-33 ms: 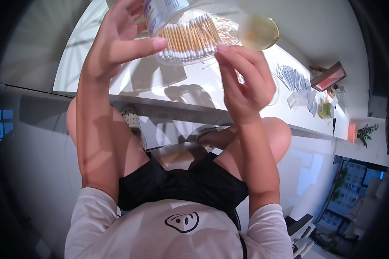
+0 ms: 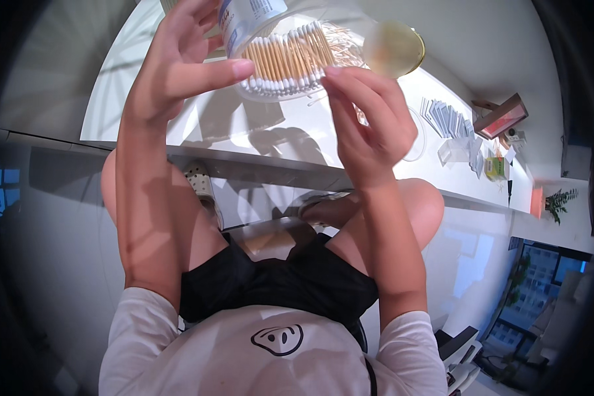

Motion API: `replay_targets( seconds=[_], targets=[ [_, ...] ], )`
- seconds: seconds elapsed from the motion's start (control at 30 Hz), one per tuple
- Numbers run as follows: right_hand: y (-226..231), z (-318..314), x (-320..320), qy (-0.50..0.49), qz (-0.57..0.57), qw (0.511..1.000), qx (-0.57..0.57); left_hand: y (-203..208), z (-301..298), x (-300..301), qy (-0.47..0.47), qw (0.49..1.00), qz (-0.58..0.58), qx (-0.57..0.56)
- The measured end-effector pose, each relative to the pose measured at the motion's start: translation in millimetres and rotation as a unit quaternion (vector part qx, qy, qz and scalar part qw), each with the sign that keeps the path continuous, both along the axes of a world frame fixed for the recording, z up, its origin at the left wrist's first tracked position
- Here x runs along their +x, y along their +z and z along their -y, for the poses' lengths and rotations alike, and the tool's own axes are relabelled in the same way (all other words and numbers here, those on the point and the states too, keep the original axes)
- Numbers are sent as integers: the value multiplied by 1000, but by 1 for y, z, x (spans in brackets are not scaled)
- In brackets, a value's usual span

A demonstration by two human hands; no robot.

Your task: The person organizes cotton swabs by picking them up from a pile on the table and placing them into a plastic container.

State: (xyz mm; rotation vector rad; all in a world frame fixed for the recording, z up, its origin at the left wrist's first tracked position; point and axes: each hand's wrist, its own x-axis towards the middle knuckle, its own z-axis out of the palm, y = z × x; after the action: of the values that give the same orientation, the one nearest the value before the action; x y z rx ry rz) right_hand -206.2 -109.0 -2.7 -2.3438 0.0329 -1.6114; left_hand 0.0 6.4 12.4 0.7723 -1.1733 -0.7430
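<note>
My left hand (image 2: 178,66) is raised over the white table (image 2: 132,99) and grips a clear round container of cotton swabs (image 2: 287,56) with wooden sticks and a white and blue label. The container is tilted with its open mouth toward me. My right hand (image 2: 369,125) is beside it, its fingertips against the white swab tips at the container's right rim. Whether it pinches a swab is hidden. A round yellowish lid (image 2: 394,47) sits just right of the container.
On the table's right part are a clear round dish (image 2: 416,142), a fan of white packets (image 2: 445,119), a reddish box (image 2: 501,115) and small green items (image 2: 495,168). My bare knees and a sandalled foot (image 2: 201,188) are under the table edge. A potted plant (image 2: 558,201) stands far right.
</note>
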Motion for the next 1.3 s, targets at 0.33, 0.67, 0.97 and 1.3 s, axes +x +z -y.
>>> replay_targets(
  seconds=[0.33, 0.67, 0.97, 1.3],
  targets=[
    [-8, 2, 11, -63, -59, 996, -38, 1, -3, -8, 14, 997, -64, 34],
    [-13, -1, -20, -48, -125, 973, 187, 2, -3, -5, 60, 995, -59, 58],
    [-69, 30, -12, -123, -399, 901, 119, 5, -5, -4, 33, 996, -69, 45],
    [-68, 31, -4, -126, -346, 928, 61, 1, -2, -4, 64, 995, -59, 53]
  ],
)
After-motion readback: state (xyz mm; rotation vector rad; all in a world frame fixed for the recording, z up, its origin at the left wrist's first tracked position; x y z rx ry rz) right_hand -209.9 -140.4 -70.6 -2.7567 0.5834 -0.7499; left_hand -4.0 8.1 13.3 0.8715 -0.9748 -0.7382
